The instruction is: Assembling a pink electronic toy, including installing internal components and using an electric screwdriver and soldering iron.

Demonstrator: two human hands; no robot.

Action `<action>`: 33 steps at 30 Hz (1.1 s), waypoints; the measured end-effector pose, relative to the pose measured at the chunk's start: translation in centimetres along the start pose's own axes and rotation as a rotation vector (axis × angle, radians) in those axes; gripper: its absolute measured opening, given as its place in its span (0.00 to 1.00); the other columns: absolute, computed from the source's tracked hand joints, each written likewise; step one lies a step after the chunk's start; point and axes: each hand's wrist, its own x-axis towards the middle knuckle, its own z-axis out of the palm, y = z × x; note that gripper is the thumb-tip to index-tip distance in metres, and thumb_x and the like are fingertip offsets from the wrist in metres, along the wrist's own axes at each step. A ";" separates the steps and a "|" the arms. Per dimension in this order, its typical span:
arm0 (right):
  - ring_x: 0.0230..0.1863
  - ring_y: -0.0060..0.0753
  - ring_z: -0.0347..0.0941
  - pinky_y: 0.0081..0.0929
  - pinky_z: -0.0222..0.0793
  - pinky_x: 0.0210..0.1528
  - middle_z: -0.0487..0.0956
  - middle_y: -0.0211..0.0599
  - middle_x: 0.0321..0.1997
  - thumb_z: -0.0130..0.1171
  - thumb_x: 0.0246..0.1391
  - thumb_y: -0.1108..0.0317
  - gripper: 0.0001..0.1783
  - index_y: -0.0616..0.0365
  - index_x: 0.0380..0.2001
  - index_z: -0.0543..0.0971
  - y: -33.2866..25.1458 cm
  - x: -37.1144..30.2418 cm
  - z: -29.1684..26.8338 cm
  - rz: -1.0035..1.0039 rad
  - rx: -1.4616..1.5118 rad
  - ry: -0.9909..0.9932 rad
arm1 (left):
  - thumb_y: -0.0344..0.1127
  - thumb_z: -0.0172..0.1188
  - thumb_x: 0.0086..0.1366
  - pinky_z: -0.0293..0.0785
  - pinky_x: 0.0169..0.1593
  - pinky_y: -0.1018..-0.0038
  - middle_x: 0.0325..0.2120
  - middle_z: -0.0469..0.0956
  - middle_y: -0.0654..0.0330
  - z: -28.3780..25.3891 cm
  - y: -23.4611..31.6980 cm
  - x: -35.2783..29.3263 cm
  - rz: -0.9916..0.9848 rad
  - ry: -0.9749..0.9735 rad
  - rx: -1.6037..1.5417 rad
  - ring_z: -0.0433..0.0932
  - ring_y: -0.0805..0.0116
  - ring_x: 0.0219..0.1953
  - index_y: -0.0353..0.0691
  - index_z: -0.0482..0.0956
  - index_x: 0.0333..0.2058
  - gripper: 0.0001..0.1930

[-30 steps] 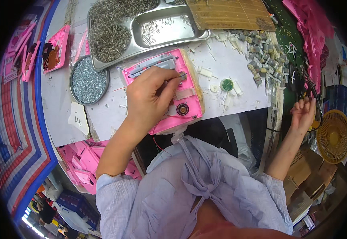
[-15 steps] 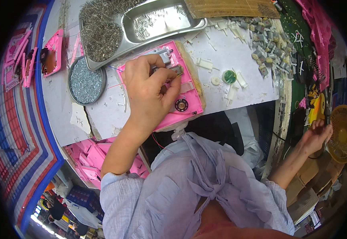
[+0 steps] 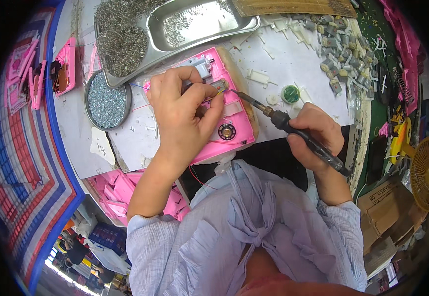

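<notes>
I see the right hand (image 3: 318, 134) gripping a soldering iron (image 3: 279, 119), tip beside a small metal part (image 3: 218, 85). Under the left hand (image 3: 186, 109), whose pinch I can't confirm, lies a still-open pink casing (image 3: 242, 121): speaker (image 3: 226, 131) seated, red wires (image 3: 192, 173) dangling.

A pale lilac blouse (image 3: 189, 256) bears knotted ties (image 3: 257, 240).

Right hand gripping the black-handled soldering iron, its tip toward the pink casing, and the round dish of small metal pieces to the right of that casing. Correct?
Not quite: the head view shows the round dish to the left of the pink casing. The right hand does grip the black-handled soldering iron, tip toward the casing.
</notes>
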 end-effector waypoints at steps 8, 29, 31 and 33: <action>0.21 0.29 0.70 0.25 0.62 0.23 0.78 0.35 0.25 0.71 0.46 0.76 0.14 0.61 0.37 0.81 0.1 0.3 0.5 -0.002 -0.024 -0.024 | 0.30 0.72 0.46 0.60 0.44 0.64 0.35 0.74 0.64 0.0 0.0 0.1 0.013 -0.003 0.024 0.67 0.60 0.39 0.44 0.83 0.25 0.07; 0.19 0.33 0.67 0.28 0.60 0.21 0.73 0.32 0.20 0.72 0.43 0.77 0.17 0.61 0.39 0.80 0.4 0.0 0.4 -0.163 -0.126 -0.036 | 0.30 0.72 0.46 0.60 0.43 0.64 0.35 0.73 0.64 0.1 0.1 0.2 0.033 0.016 0.041 0.67 0.60 0.38 0.43 0.82 0.26 0.08; 0.19 0.33 0.68 0.28 0.60 0.21 0.74 0.33 0.21 0.72 0.43 0.77 0.17 0.61 0.39 0.80 0.4 0.1 0.5 -0.160 -0.116 -0.039 | 0.30 0.72 0.46 0.60 0.43 0.64 0.34 0.73 0.64 0.1 0.2 0.1 0.022 0.010 0.047 0.67 0.60 0.38 0.44 0.82 0.26 0.08; 0.19 0.33 0.68 0.27 0.61 0.21 0.75 0.34 0.21 0.72 0.44 0.77 0.16 0.61 0.39 0.80 0.4 0.2 0.3 -0.156 -0.106 -0.033 | 0.31 0.73 0.47 0.61 0.44 0.64 0.34 0.74 0.64 0.0 0.0 0.1 0.034 0.012 0.050 0.69 0.60 0.38 0.44 0.83 0.27 0.08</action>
